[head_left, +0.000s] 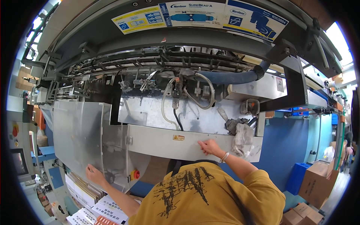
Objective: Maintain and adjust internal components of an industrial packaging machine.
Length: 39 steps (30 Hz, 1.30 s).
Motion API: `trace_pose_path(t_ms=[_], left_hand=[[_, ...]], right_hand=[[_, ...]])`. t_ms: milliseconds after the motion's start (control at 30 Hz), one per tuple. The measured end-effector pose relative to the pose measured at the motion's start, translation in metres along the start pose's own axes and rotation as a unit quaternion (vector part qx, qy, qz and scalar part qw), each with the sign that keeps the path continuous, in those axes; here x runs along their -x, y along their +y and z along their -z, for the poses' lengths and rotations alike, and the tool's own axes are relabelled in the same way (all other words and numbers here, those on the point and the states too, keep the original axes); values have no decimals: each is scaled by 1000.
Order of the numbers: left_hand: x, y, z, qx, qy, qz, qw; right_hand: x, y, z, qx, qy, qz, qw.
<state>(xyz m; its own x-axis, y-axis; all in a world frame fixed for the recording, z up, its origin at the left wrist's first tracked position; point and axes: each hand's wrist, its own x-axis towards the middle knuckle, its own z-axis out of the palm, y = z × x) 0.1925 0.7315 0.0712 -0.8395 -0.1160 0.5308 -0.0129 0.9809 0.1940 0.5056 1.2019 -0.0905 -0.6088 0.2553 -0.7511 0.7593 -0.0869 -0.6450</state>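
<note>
My right hand (210, 147) is curled into a loose fist at the cream front ledge (161, 144) of a long machine, with bracelets on the wrist. Nothing shows between its fingers. Farther left, my left hand (95, 175) is by the lower part of a translucent plastic guard (78, 135), its fingers bent inward. Whether they grip the guard's edge or something small, I cannot make out. Between my arms, a red rotary switch (135, 174) on a yellow plate sits at the machine's front. A yellow warning label (178, 138) is stuck on the ledge.
Crumpled grey rags (243, 138) hang over the ledge's right end, near a small clear container (250, 107). A blue hose (234, 77) crosses the machine above a metal tray (202, 122). Stacked printed sheets (84, 193) lie lower left; cardboard boxes (315, 183) stand right.
</note>
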Motion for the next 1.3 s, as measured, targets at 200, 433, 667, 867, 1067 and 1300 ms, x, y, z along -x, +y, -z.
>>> trace_pose_path(t_ms=[200,433,667,867,1067,1300], left_hand=[[1,1,0,13,7,-5,1000],[0,4,1,4,20,-13,1000],[1,1,0,7,15,-13,1000],[2,0,-2,-3,9,13,1000],[1,-1,-1,-3,-22,27,999],[2,2,-1,3,17,-10,1000]], right_hand=[[0,1,1,-6,-4,8,1000],[-2,2,1,3,-4,16,1000],[-1,1,2,6,-8,18,1000],[3,-2,4,18,-7,21,1000],[5,-6,6,25,-10,26,999],[3,-8,6,31,-12,11,999]])
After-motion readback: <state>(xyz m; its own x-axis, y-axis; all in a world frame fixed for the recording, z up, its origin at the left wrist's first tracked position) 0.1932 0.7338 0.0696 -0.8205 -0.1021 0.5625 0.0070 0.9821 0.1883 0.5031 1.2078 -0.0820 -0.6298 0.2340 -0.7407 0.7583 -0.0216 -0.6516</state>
